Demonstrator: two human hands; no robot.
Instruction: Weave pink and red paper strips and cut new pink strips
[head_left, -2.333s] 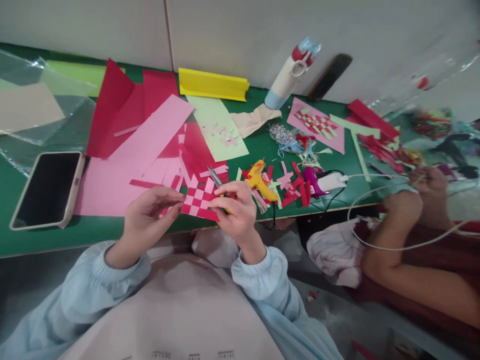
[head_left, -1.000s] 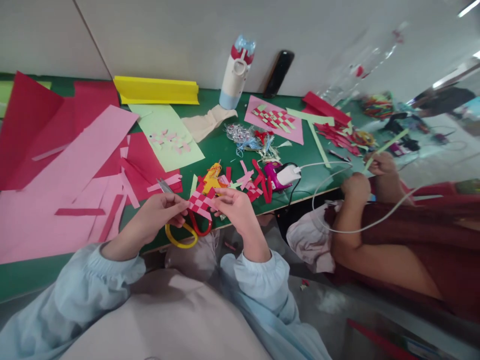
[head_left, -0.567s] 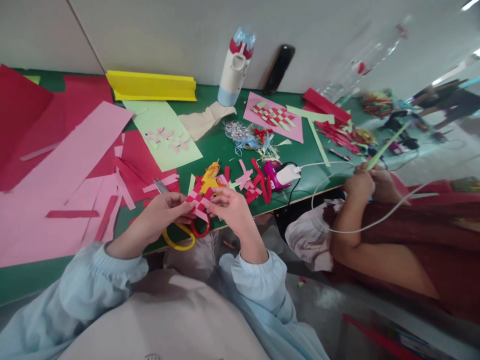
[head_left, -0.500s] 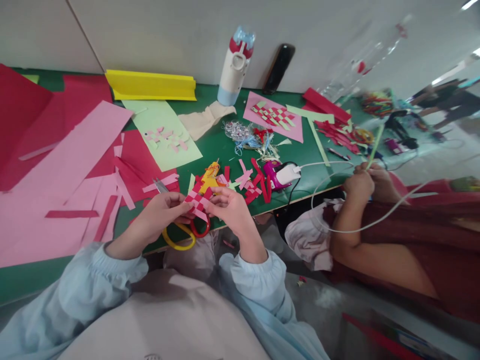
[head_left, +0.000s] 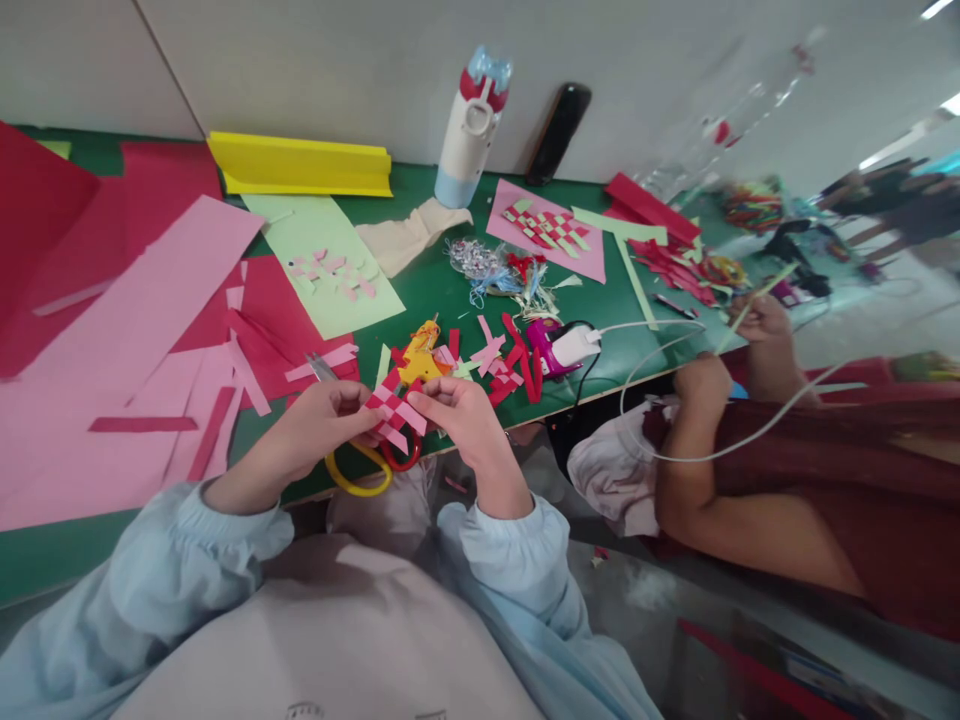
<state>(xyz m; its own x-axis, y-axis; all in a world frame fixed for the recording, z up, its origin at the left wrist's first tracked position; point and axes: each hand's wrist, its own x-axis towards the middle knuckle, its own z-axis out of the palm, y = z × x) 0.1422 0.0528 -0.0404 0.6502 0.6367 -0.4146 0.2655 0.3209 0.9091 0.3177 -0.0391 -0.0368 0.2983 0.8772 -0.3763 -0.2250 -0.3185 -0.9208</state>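
Observation:
A small woven piece of red and pink paper strips [head_left: 394, 410] is held between my two hands above the table's front edge. My left hand [head_left: 322, 420] pinches its left side, thumb on top. On the right, my right hand [head_left: 461, 410] grips its right edge between thumb and fingers. Below the weave show the yellow and red handles of scissors [head_left: 358, 488], whose blades lie behind my left hand. Just beyond the weave lies a yellow glue gun [head_left: 421, 355]. Loose red and pink strips [head_left: 491, 350] are scattered to its right.
Pink sheets [head_left: 150, 330] and red paper cover the left. A green sheet [head_left: 330, 300] bears a paper fish; a pink card [head_left: 510, 205] bears another weave. A bottle [head_left: 469, 140] stands by the wall. At right, a co-worker's hands [head_left: 705, 385] hold a green strip; a white cable [head_left: 660, 458] loops nearby.
The woven piece has turned slightly in my fingers, its pink strip ends now pointing lower right. The co-worker's hands have moved apart along the green strip.

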